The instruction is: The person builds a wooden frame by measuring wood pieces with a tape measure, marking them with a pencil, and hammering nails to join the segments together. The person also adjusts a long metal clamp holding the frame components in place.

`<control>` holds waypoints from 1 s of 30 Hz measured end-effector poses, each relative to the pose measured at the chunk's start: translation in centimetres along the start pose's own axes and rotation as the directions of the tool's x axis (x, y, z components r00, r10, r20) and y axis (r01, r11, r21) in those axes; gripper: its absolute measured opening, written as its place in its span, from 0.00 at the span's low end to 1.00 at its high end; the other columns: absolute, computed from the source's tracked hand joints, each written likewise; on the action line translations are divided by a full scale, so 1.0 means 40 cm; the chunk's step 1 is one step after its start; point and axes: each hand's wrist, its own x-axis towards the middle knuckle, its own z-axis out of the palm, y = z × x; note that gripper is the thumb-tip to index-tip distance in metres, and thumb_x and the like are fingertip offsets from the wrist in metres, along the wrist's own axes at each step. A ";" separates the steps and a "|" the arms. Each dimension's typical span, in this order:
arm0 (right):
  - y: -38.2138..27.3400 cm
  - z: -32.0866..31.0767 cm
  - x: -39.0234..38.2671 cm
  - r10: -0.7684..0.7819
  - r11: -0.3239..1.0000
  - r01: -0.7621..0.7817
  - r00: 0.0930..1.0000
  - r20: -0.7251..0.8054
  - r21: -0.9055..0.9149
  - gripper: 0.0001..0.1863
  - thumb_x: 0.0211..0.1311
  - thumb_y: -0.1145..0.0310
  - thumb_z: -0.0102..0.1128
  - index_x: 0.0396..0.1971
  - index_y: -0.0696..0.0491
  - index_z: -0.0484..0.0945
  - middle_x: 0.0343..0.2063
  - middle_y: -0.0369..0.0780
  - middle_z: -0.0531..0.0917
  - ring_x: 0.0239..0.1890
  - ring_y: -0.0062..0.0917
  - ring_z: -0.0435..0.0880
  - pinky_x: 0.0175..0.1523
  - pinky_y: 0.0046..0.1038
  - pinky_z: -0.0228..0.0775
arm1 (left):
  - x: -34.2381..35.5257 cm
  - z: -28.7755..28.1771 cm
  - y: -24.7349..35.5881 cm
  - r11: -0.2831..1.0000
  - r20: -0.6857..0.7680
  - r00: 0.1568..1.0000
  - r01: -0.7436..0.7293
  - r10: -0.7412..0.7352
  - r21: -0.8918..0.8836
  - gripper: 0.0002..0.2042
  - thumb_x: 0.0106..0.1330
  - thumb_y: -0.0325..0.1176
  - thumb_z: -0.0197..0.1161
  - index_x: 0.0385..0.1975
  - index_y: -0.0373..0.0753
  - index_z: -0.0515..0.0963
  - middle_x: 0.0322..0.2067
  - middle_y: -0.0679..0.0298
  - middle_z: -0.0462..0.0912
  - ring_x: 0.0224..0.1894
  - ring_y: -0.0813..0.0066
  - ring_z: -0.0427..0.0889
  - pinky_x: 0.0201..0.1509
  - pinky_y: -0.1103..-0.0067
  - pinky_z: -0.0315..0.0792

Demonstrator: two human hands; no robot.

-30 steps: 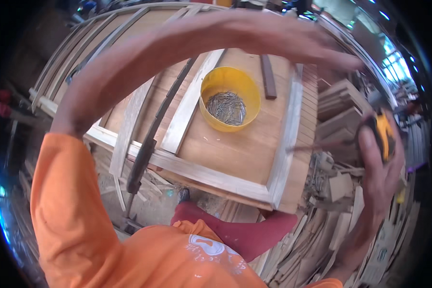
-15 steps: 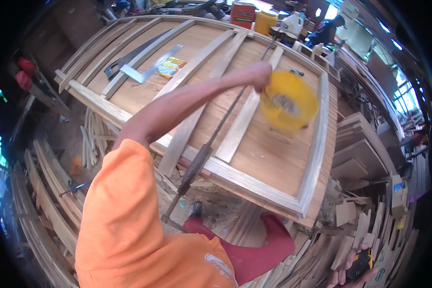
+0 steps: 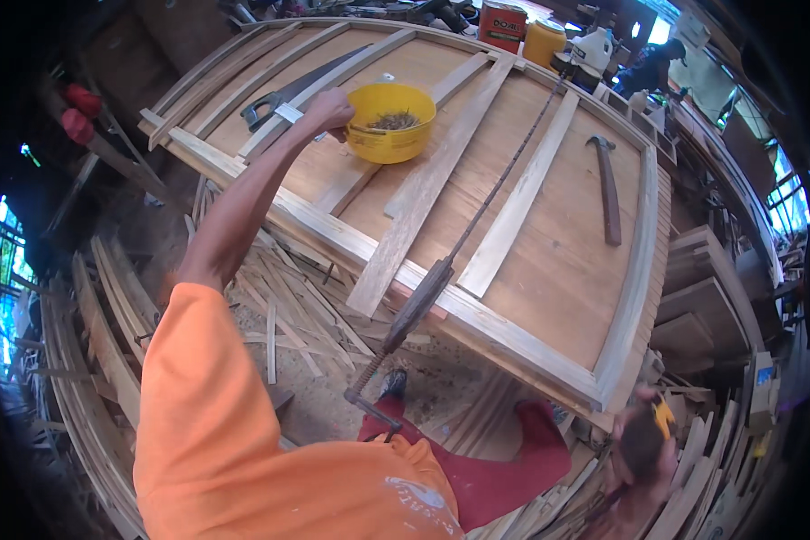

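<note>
My left hand [image 3: 331, 112] is closed on the rim of a yellow plastic bowl [image 3: 391, 146], which holds a small heap of thin nails. The bowl is over the left-middle part of a large wooden panel with a slatted frame [image 3: 549, 324]; whether it touches the slats, I cannot tell. Partly behind my hand and the bowl shows a metal square [image 3: 288, 113]. At the lower right, my right hand [image 3: 641, 490], a little blurred, is wrapped round a black and yellow tape measure [image 3: 643, 441]. A hammer [image 3: 608, 193] lies on the panel's right side.
A long bar clamp [image 3: 423, 292] crosses the panel, its screw end near my body. A handsaw [image 3: 297, 88] lies at the far left. Containers [image 3: 544, 43] stand along the back edge, with a person [image 3: 648, 67] beyond. Wood strips [image 3: 288, 306] litter the floor.
My left hand has carried the yellow bowl leftward across the panel, uncovering the hammer. My right hand has risen with the tape measure. The whole view has shifted somewhat.
</note>
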 end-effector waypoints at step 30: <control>0.204 0.074 -0.220 0.243 0.720 -0.412 0.903 -0.354 -0.559 0.22 0.67 0.66 0.61 0.58 0.59 0.75 0.30 0.40 0.80 0.28 0.21 0.83 0.34 0.26 0.76 | -0.449 0.163 0.658 0.595 0.496 0.350 -0.286 0.795 -0.751 0.17 0.80 0.47 0.61 0.41 0.35 0.81 0.32 0.65 0.83 0.34 0.79 0.84 0.40 0.80 0.79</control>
